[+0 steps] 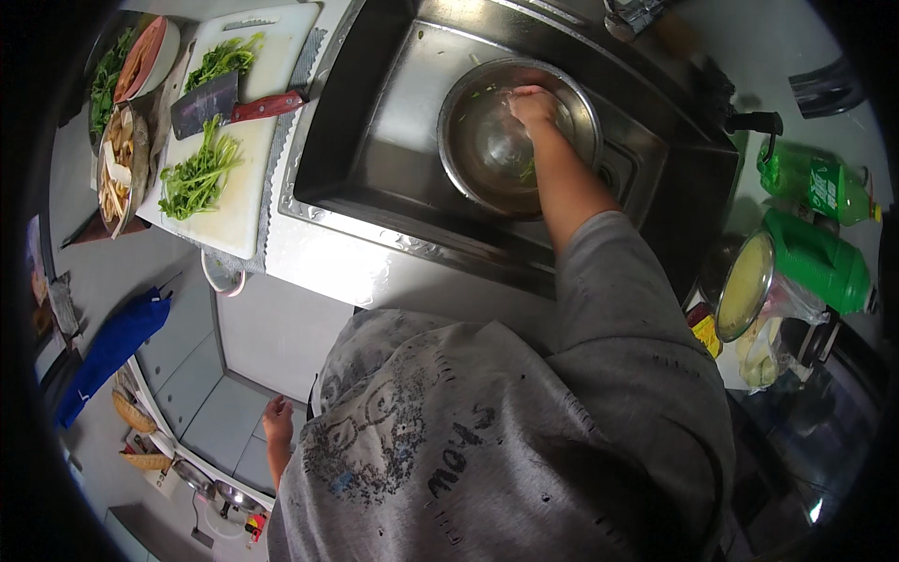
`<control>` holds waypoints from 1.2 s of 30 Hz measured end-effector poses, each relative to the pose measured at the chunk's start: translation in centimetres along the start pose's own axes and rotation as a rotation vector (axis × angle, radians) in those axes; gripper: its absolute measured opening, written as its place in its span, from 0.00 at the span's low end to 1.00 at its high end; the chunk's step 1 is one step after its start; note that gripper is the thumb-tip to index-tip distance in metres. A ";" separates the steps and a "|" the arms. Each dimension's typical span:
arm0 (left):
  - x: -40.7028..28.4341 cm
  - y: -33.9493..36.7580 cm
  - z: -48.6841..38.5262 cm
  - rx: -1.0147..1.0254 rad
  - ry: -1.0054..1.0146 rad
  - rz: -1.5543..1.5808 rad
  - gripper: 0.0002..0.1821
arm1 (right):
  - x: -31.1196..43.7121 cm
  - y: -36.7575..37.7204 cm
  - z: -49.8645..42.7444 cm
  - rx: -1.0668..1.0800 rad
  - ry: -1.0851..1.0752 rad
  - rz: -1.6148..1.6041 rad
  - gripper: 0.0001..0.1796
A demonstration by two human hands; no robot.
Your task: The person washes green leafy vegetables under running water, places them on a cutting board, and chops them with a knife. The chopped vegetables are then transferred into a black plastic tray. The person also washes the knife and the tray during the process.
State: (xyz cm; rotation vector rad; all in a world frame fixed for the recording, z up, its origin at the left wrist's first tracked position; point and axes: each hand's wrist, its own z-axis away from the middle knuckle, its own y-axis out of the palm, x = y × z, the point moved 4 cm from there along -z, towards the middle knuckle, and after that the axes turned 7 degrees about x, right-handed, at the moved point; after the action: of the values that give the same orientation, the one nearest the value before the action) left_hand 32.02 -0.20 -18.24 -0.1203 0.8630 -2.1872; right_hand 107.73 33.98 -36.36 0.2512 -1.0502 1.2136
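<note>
My right hand (534,107) reaches into a round metal basin (484,165) of water that stands in the stainless steel sink (393,147). Its fingers are bent in the water, and whether they hold anything is unclear. Small green leaf bits float around it. My left hand (279,416) hangs low beside my body, away from the counter, with its fingers curled and nothing visible in it. On the white cutting board (242,211) left of the sink lie two heaps of cut leafy greens (200,172), with a red-handled cleaver (211,105) between them.
Bowls of food (144,60) and a plate of pale strips (116,168) stand beyond the board. Right of the sink are a green bottle (808,184), a green jug (815,260), a tilted bowl with yellow contents (746,286) and plastic bags. A faucet (628,17) is at the top.
</note>
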 end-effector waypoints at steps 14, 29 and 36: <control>1.4 0.4 -2.8 0.023 0.040 0.112 0.21 | 12.6 -7.9 10.3 0.638 -0.114 -0.324 0.10; -0.1 1.0 -6.2 0.041 0.098 0.003 0.24 | 10.6 -2.4 12.4 0.511 -0.489 0.855 0.05; 0.4 3.2 -5.1 0.066 -0.004 0.019 0.25 | 30.7 13.2 25.0 0.482 -1.269 0.594 0.07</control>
State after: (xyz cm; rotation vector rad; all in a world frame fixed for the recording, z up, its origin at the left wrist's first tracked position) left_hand 32.01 0.77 -24.14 -0.0842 0.7860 -2.1939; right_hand 82.57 42.18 -4.10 1.2686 -1.9769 1.8850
